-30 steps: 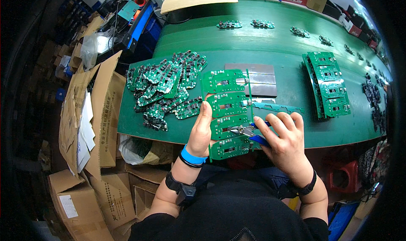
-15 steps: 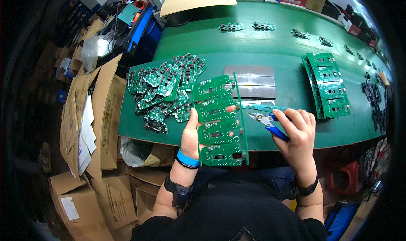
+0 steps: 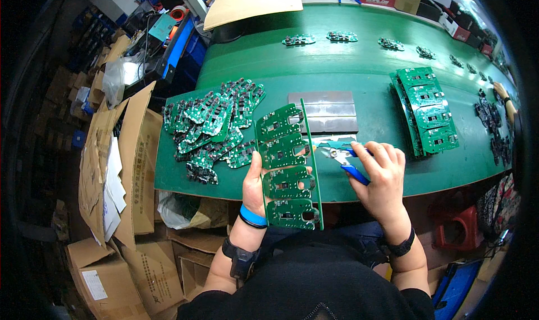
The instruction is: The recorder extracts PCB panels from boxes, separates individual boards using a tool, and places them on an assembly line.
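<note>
My left hand [image 3: 256, 186] grips a long green circuit-board panel [image 3: 287, 165] by its left edge and holds it upright above the near edge of the green table [image 3: 348, 67]. The panel carries several joined boards in a column. My right hand [image 3: 383, 176] is closed around blue-handled cutters [image 3: 347, 158], whose jaws point left at the panel's right edge, about level with its second board. Both wrists wear bands.
A heap of separated green boards [image 3: 210, 123] lies left of the panel. Grey plates [image 3: 325, 111] lie behind it. More panels [image 3: 428, 111] are stacked at right, and small dark parts [image 3: 341, 37] line the far side. Cardboard boxes [image 3: 120, 168] crowd the floor at left.
My left hand has lifted the panel off the table and tilted it upright toward me. My right hand with the cutters moved right, then came back to the panel's right edge.
</note>
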Demonstrator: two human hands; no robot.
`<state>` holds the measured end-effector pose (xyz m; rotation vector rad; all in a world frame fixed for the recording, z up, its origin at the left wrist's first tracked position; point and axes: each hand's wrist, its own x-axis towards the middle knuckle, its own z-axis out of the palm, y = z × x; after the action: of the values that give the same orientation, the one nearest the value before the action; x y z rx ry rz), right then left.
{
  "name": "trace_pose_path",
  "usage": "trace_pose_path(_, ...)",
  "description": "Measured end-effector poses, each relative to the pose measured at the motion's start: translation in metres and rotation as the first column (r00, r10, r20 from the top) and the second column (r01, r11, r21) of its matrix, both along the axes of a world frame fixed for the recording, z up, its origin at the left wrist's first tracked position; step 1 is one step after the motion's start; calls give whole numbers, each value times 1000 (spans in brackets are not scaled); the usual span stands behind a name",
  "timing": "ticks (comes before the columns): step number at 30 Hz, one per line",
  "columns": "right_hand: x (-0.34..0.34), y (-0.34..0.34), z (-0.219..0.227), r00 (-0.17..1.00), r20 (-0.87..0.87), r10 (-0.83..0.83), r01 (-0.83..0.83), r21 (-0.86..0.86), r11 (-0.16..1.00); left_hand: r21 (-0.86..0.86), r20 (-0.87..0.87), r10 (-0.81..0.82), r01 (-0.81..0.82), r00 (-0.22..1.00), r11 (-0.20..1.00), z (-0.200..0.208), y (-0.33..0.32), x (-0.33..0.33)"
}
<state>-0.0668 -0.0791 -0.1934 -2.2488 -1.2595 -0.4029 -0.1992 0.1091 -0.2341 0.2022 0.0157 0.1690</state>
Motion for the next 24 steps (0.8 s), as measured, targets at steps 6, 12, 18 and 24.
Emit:
trace_pose_path(6,-2,-13,20,987,-42,156,-155,18,988,295,-177,104,-48,979,954,24,5,8)
trace_pose_path(12,-22,-3,23,950,-47,307,-311,-178,934,439,-271,177,-42,946,897,29,7,15)
trace_pose_path(18,-25,-1,22,950,-26,310,-308,-223,925,509,-264,199,-39,944,860,30,7,16)
trace_pose_path(24,-26,-2,19,952,21,304,-290,-247,925,496,-257,186,-35,948,868,31,4,17)
